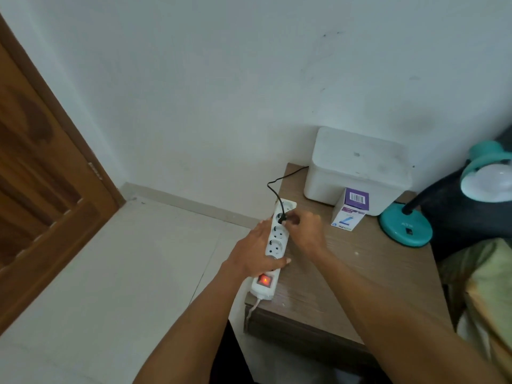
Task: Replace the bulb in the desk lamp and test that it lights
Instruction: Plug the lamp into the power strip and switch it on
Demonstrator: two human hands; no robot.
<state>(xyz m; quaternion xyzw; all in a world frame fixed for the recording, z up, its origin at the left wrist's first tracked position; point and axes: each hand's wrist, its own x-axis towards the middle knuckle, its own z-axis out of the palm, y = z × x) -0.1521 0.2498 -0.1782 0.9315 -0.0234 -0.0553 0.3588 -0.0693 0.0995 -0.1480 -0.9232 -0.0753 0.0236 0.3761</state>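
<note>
A white power strip [277, 246] lies along the left edge of the wooden bedside table [357, 275], its red switch [264, 280] glowing. My left hand [255, 249] clamps the strip near its middle. My right hand [304, 230] pinches the lamp's black plug [282, 218] at the strip's second socket from the far end; its black cord [277, 189] loops back toward the wall. The teal desk lamp [406, 227] stands at the table's right, its shade holding a white bulb [496, 181] that is unlit.
A white lidded box [357, 164] sits against the wall at the table's back. A purple-and-white bulb carton [349, 210] stands in front of it. A wooden door [41, 176] is at left, pale floor tiles [124, 273] below, bedding [487, 295] at right.
</note>
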